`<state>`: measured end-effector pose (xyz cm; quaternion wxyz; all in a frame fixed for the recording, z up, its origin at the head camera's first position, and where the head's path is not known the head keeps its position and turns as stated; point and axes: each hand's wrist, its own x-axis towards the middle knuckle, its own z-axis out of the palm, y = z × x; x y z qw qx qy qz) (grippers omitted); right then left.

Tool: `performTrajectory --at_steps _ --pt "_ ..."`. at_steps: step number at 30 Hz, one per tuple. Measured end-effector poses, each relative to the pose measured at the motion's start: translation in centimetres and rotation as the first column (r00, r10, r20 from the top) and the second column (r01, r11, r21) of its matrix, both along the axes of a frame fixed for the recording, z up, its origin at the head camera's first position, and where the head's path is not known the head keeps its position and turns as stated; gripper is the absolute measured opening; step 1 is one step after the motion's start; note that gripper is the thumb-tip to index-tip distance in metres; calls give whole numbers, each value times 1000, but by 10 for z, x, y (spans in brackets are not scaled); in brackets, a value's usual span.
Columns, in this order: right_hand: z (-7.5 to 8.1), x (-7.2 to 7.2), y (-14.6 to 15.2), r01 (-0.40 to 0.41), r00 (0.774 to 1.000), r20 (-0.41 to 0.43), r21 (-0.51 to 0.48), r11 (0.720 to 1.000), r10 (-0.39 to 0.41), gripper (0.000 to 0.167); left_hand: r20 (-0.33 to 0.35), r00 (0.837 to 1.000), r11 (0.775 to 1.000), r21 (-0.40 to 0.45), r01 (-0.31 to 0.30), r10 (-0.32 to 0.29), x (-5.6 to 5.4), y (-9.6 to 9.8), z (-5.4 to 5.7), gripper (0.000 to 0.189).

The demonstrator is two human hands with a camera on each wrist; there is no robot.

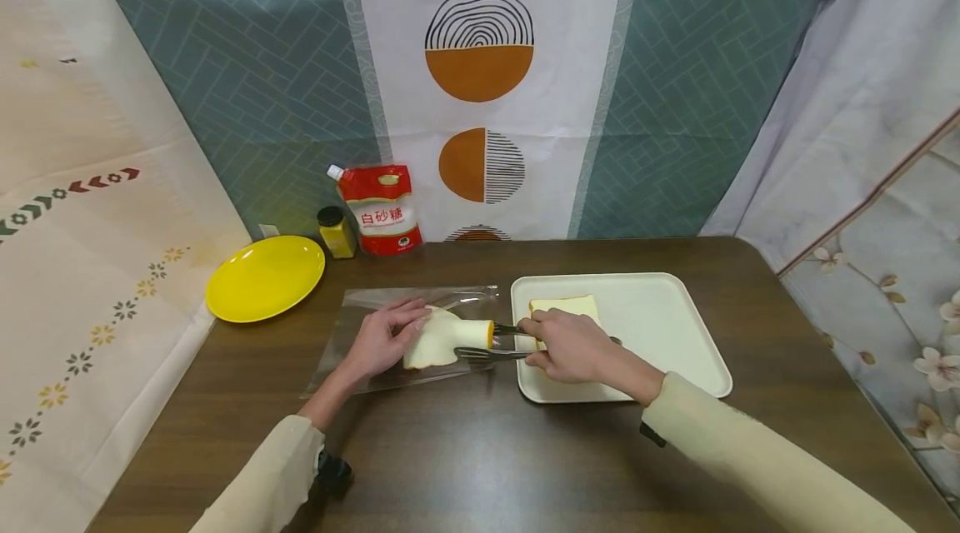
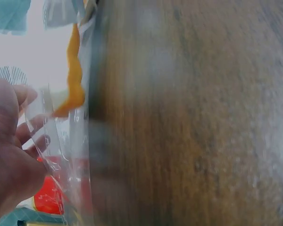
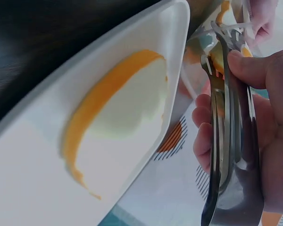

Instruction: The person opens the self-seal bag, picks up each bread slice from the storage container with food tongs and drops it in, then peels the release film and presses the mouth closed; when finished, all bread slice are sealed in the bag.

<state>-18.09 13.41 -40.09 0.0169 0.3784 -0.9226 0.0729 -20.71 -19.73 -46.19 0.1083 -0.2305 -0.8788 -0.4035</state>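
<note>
A metal pair of tongs [image 3: 233, 165] is gripped in my right hand [image 1: 573, 346], its thumb on one arm and fingers curled round the other. In the head view, the tongs' fork-like tips point left at a slice of white bread [image 1: 431, 343] with an orange-brown crust, its right part curled up. That bread lies at a clear plastic bag [image 1: 341, 346]; how far inside cannot be told. My left hand [image 1: 386, 339] holds the bag near the bread, and its fingers show through the film in the left wrist view. Another bread slice [image 3: 127, 103] lies on the white tray [image 1: 660, 341].
The brown wooden table [image 1: 465, 458] carries a yellow plate [image 1: 266, 279] at the back left. Beside it stand a small black-lidded jar [image 1: 337, 235] and a red-and-white pouch of sugar [image 1: 381, 212]. A patterned cloth [image 1: 277, 58] hangs behind the table.
</note>
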Motion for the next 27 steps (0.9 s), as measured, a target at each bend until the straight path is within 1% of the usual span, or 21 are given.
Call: performTrajectory --at_steps 4,6,8,12,15,21,27 --pt "1 -5 -11 -15 1000 5 6 1000 15 44 -12 1000 1000 27 7 -7 1 2 3 26" --pt "2 -7 -16 -26 1000 1 12 1000 26 44 -3 1000 999 33 10 -10 1 2 5 26" --pt "2 -9 -21 -40 999 -6 19 999 40 42 25 1000 999 44 10 -11 2 3 7 25" --pt "4 -11 -30 -56 998 -2 16 998 56 40 108 994 997 78 -9 1 4 5 11 25" --pt "4 -12 -34 -57 998 15 12 998 56 41 138 990 995 102 -26 11 5 6 12 24" --pt "2 -15 -37 -59 998 36 23 998 58 40 151 989 989 148 -21 -2 5 6 13 25" --pt "1 -16 -40 -61 997 41 13 998 60 42 118 993 991 135 -17 1 4 8 11 25"
